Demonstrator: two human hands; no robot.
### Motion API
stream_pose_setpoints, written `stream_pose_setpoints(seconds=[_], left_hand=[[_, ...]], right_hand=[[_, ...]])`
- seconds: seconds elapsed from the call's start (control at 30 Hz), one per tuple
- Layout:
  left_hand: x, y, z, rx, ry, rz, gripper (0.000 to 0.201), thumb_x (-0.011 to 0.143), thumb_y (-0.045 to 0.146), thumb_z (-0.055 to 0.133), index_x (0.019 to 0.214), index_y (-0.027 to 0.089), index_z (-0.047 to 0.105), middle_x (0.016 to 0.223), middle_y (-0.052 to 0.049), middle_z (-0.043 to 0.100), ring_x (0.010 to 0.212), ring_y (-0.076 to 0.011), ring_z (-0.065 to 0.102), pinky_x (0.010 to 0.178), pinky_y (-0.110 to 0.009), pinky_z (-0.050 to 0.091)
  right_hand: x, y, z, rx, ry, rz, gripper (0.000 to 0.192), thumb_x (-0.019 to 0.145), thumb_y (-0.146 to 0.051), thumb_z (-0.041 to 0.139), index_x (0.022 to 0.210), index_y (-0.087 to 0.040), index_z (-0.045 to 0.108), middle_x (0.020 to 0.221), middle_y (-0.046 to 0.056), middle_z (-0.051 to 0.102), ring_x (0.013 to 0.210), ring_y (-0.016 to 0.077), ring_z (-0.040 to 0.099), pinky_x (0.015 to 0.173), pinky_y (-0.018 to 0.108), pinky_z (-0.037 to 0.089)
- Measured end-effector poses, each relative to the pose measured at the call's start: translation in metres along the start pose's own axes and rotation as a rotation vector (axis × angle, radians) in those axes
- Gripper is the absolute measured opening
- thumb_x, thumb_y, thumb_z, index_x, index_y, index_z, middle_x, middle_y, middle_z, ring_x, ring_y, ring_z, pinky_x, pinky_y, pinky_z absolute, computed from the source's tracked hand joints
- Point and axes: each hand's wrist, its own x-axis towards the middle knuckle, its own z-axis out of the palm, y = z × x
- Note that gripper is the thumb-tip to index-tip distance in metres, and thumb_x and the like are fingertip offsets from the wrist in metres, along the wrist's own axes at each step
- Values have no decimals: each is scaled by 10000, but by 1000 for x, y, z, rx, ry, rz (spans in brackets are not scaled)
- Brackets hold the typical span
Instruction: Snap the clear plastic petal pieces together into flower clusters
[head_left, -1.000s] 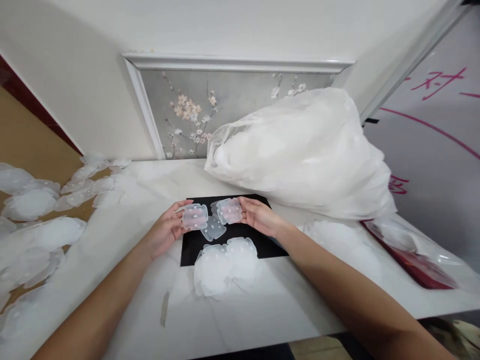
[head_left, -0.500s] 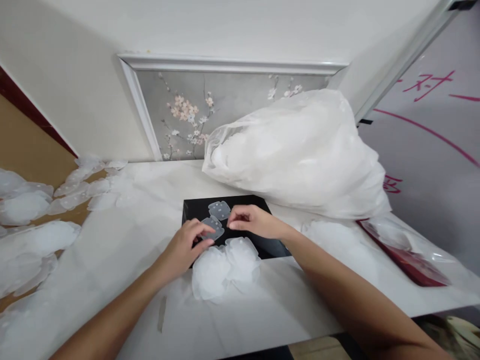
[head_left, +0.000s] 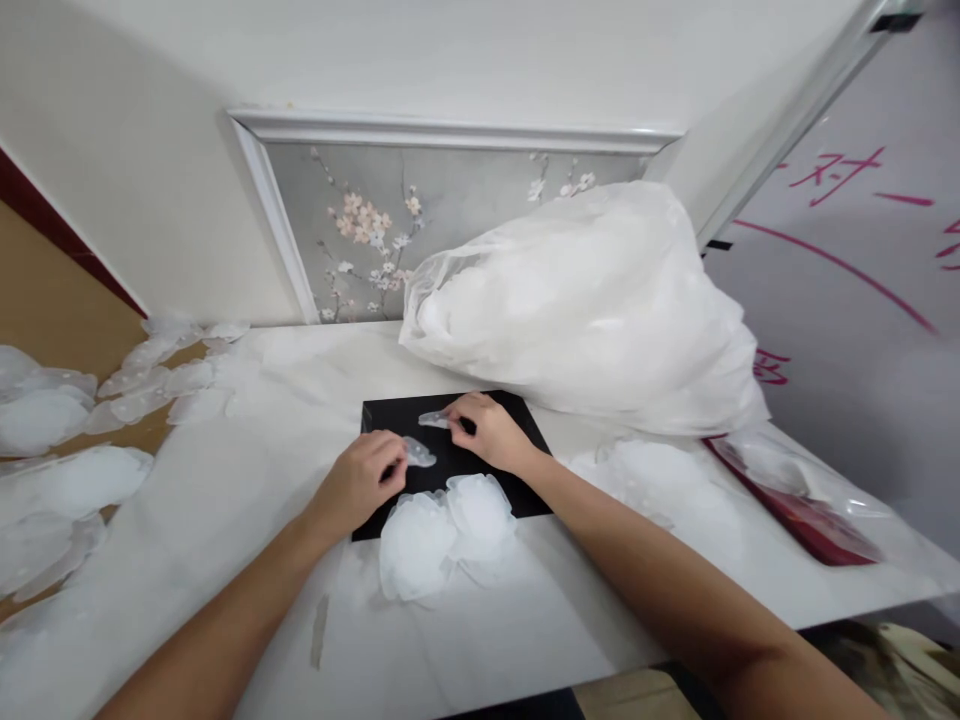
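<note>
My left hand is closed in a pinch on a translucent plastic piece, which tilts up over the left part of a black board. Farther back, my right hand pinches a second translucent plastic piece at its right end. Both pieces are thin, with small pale dots on them. In front of the hands, two piles of similar clear pieces, a left pile and a right pile, overlap the near edge of the board. My fingers partly hide both held pieces.
A large white plastic bag, full of pale contents, lies behind the board. More clear pieces are heaped on the left. At right are another heap and a red tray under clear plastic. The white table ends near me.
Two pieces that lay flat on the board are now pinched and tilted up. My left hand has closed on one, and my right hand has moved back onto the other.
</note>
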Motion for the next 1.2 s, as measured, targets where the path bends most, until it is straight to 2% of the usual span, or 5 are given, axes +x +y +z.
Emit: stream_pose_setpoints(seconds=[0.13,0.27,0.4,0.57,1.2], left_hand=[[-1,1,-5,-503,222,-434,205,854,388,597,751,222,535,791,-1,655,740,-171,622,709,-304,522],[1,-3,-7,-933,211,-644,219,795,282,680,759,212,475,749,23,641,721,-147,663,719,-310,572],[2,-3,-7,-1102,176,-640,162,824,225,656,883,225,505,924,-20,719,834,-185,714,781,-365,588],[3,-2,-7,-1216,116,-660,257,930,436,532,1080,232,572,1083,-68,729,996,-236,706,915,-431,548],[2,1,-7,-1329,137,-637,508,968,544,359,1177,151,604,1275,-157,641,1116,-284,641,998,-526,475]], right_hand=[[-2,-2,2,565,131,349,196,785,-337,652,687,-217,532,662,-23,580,671,162,572,701,321,486],[-4,-3,2,1024,102,545,297,692,-375,792,743,-212,549,689,-42,585,644,129,594,694,303,529],[-6,-5,1,1140,5,617,274,708,-349,823,830,-202,627,786,-5,672,733,154,675,736,312,555],[-6,-6,1,1165,-42,654,271,832,-429,719,928,-181,668,831,48,729,787,170,711,784,323,564],[-7,-2,3,1190,-45,658,270,880,-440,660,896,-171,678,838,76,749,827,204,724,852,376,563]])
